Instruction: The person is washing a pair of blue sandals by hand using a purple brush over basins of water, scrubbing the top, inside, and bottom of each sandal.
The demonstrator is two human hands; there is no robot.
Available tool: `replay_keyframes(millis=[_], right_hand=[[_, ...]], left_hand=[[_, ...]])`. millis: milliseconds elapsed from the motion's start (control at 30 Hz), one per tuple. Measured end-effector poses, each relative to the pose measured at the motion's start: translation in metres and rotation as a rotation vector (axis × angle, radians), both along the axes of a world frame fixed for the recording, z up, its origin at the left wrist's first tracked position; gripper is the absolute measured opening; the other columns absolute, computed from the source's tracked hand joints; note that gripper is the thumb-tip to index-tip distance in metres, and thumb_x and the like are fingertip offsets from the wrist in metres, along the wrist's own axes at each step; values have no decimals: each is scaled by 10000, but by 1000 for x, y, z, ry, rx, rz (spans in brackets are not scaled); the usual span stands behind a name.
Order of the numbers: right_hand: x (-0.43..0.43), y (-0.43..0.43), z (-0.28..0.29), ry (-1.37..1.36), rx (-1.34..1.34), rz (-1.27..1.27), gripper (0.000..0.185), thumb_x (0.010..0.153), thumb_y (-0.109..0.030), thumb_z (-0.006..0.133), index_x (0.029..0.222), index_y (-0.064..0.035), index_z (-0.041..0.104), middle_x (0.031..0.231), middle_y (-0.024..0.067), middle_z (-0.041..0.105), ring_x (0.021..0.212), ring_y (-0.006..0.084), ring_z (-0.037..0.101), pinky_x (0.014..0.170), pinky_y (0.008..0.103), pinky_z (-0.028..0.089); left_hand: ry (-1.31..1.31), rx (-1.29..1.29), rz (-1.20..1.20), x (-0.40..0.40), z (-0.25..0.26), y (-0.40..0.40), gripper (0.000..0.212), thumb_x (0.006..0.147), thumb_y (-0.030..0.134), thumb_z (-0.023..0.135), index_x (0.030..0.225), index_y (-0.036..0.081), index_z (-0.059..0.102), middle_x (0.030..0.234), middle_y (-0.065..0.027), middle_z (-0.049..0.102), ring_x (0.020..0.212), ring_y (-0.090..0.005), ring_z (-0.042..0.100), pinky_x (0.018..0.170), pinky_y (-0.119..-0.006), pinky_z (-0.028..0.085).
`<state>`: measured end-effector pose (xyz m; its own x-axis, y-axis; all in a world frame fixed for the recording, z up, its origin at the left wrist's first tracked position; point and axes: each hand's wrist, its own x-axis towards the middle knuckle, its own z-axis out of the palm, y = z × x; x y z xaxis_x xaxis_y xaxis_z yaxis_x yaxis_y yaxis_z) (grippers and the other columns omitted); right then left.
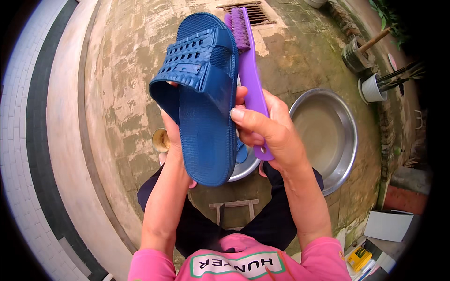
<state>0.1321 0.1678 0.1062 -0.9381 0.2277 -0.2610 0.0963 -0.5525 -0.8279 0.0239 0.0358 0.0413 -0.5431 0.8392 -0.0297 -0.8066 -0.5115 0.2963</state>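
A blue plastic slide sandal (207, 137) is held up before me, its toe end pointing away and its footbed facing me. My left hand (172, 130) grips it from behind and from the left; most of those fingers are hidden by the sandal. In my right hand (277, 130) is a purple scrubbing brush (254, 73), gripped by its handle. The brush's bristles face left, close against the sandal's right edge near the toe. My right thumb and fingertips are at the sandal's right side. Below, a metal basin (248, 168) is mostly covered; another blue piece (241, 152) shows inside it.
A large metal basin (346, 165) of cloudy water stands to the right. A small cup-like container (161, 139) is at the left. Ahead lies a floor drain grate (251, 13). Potted plants, including one in a white pot (373, 88), line the right wall. A wooden stool frame (235, 203) is between my legs.
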Motion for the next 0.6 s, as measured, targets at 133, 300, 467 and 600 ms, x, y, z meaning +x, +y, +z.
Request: replay_keyframes(millis=[133, 300, 467, 600], right_hand=[[2, 0, 2, 8, 71, -26, 342, 884, -197, 739, 1103, 5, 572, 783, -20, 553, 590, 31, 444, 518, 207, 345], [1, 0, 3, 94, 290, -190, 290, 906, -178, 737, 1062, 14, 584, 764, 6, 593, 639, 71, 562, 566, 229, 441], [4, 7, 3, 164, 111, -145, 246, 922, -159, 730, 1029, 16, 593, 759, 38, 631, 666, 98, 633, 570, 231, 468], [7, 12, 13, 130, 138, -105, 256, 920, -171, 740, 1035, 8, 597, 757, 41, 635, 611, 91, 605, 538, 218, 443]], left_hand=[[52, 71, 43, 2, 4, 1, 938, 904, 777, 375, 1424, 2, 472, 1257, -282, 627, 1113, -395, 654, 983, -487, 543], [70, 8, 82, 6, 1, 0, 852, 933, 718, 393, 1375, -1, 500, 1151, -240, 667, 913, -402, 708, 810, -473, 611], [36, 84, -24, 10, 10, -1, 932, 920, 746, 406, 1474, -2, 389, 1300, -278, 591, 977, -442, 683, 771, -549, 608], [-76, 239, -93, 13, 12, -1, 966, 922, 730, 424, 1539, -1, 293, 1469, -326, 437, 1106, -488, 631, 832, -598, 580]])
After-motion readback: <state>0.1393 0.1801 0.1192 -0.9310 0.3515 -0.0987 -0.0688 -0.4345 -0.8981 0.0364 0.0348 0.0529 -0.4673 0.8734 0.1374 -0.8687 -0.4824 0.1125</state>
